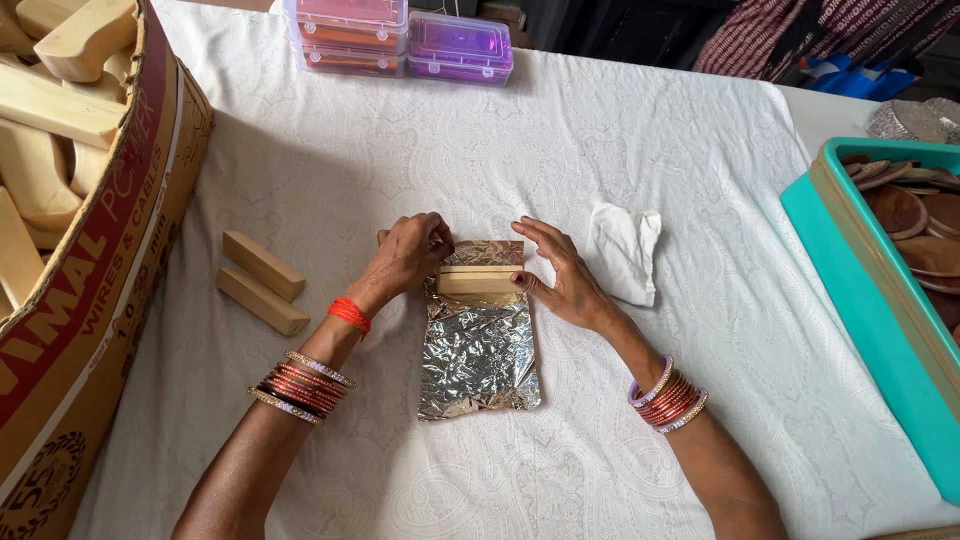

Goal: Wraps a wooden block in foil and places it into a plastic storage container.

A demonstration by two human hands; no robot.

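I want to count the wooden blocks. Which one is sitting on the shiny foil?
The block between the left hand and right hand; two others lie on the cloth, left.

Cardboard box (95,250) and teal tray (880,330) cut by the edges; wooden block's (480,281) left end under left hand (408,255).

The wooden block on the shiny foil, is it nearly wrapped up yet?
Only just begun. The foil sheet is laid out flat on the white cloth, and one wooden block sits at its far end. The left hand and right hand hold that block's ends. Most foil lies unrolled, and two bare blocks wait at the left.
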